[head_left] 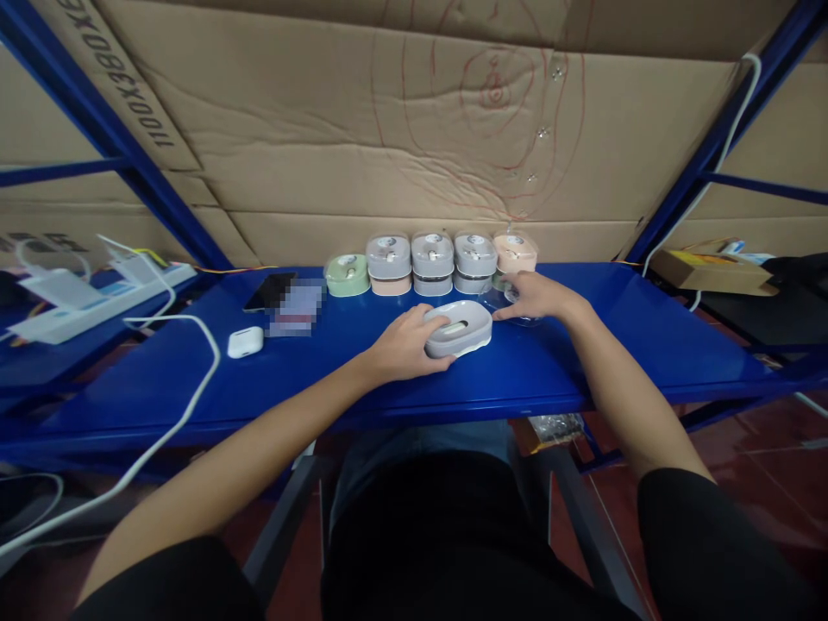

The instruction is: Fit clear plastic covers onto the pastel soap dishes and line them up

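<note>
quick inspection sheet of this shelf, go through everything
surface: blue metal shelf, part of a blue rack
job's things: grey oval soap dish; clear plastic piece; row of stacked pastel lidded containers behind them
clutter: black smartphone; white earbuds case; pixelated item; white power strip
grippers: left hand, fingers around the dish; right hand, fingers over the clear piece
cables: white cable across the shelf's left side
surroundings: cardboard backing with red drawn lines; cardboard box; dark red tile floor
</note>
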The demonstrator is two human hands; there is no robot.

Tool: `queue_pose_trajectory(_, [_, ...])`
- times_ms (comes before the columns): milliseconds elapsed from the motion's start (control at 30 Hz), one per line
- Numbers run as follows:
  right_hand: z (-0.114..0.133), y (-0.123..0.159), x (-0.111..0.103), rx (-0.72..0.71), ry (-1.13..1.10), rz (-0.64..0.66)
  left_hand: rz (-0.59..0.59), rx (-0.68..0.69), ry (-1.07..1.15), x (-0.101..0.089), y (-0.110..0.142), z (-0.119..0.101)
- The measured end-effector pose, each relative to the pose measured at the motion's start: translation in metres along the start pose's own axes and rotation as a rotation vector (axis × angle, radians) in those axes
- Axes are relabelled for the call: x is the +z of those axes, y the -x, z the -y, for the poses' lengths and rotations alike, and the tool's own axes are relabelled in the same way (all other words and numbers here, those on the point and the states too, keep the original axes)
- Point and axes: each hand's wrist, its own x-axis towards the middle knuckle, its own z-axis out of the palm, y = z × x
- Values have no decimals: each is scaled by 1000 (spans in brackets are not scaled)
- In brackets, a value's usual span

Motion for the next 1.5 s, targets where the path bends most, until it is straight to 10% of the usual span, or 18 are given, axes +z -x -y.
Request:
queue_pose_trajectory(267, [20, 12, -8, -242, -178, -242, 99, 62, -10, -6, 0, 1])
queue_pose_trajectory(567, [61, 3, 27, -570, -283, -46, -12, -68, 609, 16, -10, 26])
queue_pose_trajectory(1167, [84, 9, 37, -358, -52, 51, 53, -41, 357, -9, -8, 34])
queue_pose_trajectory(1300, [67, 27, 32, -373, -89, 57, -25, -39, 257, -50, -5, 47])
queue_pose_trajectory(1500, [-13, 89, 19, -190, -99, -13, -436, -432, -186, -101, -16, 104])
